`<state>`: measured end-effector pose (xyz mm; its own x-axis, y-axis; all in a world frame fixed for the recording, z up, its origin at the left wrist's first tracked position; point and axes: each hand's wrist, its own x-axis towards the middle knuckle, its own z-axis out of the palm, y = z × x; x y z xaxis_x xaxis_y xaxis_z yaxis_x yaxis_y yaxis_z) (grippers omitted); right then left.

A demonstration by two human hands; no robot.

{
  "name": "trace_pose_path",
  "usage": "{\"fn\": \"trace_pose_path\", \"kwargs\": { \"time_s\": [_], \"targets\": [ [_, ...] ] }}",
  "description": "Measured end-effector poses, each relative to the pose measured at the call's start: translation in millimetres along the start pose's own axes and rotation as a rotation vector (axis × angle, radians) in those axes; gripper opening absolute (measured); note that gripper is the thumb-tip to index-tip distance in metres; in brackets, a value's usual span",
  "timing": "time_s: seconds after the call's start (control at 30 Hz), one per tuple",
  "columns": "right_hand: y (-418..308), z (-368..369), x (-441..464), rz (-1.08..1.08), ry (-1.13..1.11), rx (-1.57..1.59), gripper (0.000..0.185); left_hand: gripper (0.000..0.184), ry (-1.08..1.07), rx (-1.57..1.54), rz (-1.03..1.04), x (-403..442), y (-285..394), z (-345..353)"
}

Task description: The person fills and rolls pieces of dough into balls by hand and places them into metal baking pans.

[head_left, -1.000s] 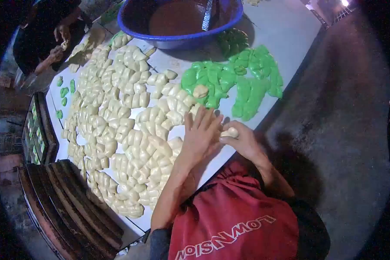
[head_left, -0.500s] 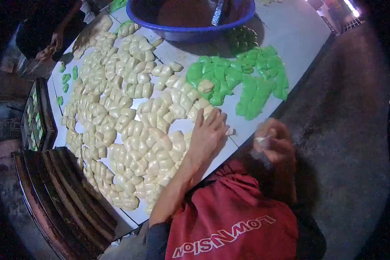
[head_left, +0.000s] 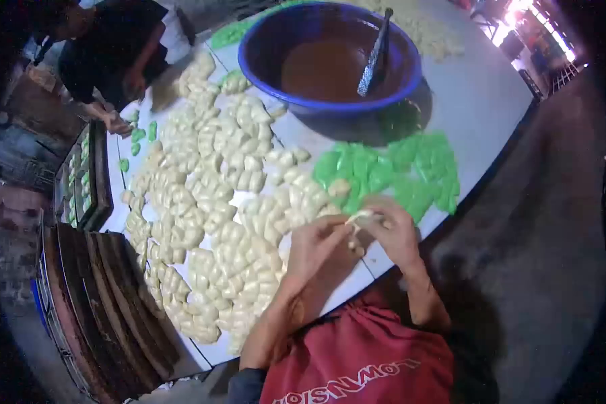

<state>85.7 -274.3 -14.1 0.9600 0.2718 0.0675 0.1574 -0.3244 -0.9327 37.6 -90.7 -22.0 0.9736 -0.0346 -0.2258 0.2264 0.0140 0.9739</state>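
Note:
My left hand (head_left: 315,248) and my right hand (head_left: 396,232) meet above the near edge of the white table. Between their fingertips is a small pale piece of dough (head_left: 361,215), pinched from both sides. Just below the fingers are small pale dough bits (head_left: 357,249). Many pale, glossy dough pieces (head_left: 242,249) lie packed together left of my left hand. Behind my right hand spreads a patch of bright green dough pieces (head_left: 421,168), with one pale lump (head_left: 339,187) at its left side.
A blue basin (head_left: 330,104) of brown liquid, with a handled tool (head_left: 374,60) in it, stands at the back. Dark stacked trays (head_left: 108,296) line the left edge, near a tray of pieces (head_left: 81,175). Across the table, another person's hand (head_left: 118,125) is near green pieces.
My right hand has come up from beside the table to meet my left. My left hand has lifted from the dough. The view has shifted, and the other person's hand has reached toward the green pieces.

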Motion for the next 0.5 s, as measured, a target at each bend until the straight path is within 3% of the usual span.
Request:
{"fn": "trace_pose_path", "kwargs": {
  "time_s": [0.07,0.17,0.23,0.3,0.37,0.47,0.5],
  "targets": [
    [-4,-2,11,0.035,-0.005,0.134,0.03,0.058,0.165,-0.073,0.131,2,17,13],
    [-41,-1,29,0.004,-0.002,0.214,0.044,0.063,0.367,0.264,0.659,26,38,19],
    [-57,0,39,0.063,-0.168,0.884,0.035,0.073,0.329,0.191,0.796,42,48,26],
    [-79,-1,52,0.133,-0.194,1.015,0.025,0.081,0.315,0.185,0.964,58,56,33],
    [-83,-4,68,0.186,-0.256,1.056,0.018,0.079,0.349,-0.367,0.871,81,57,55],
    [-83,-5,107,0.208,-0.364,0.901,0.015,0.067,0.345,-0.368,0.574,97,17,61],
    [-83,-4,124,0.18,-0.349,0.877,0.014,0.061,0.236,-0.513,0.435,101,20,59]
  ]
}}
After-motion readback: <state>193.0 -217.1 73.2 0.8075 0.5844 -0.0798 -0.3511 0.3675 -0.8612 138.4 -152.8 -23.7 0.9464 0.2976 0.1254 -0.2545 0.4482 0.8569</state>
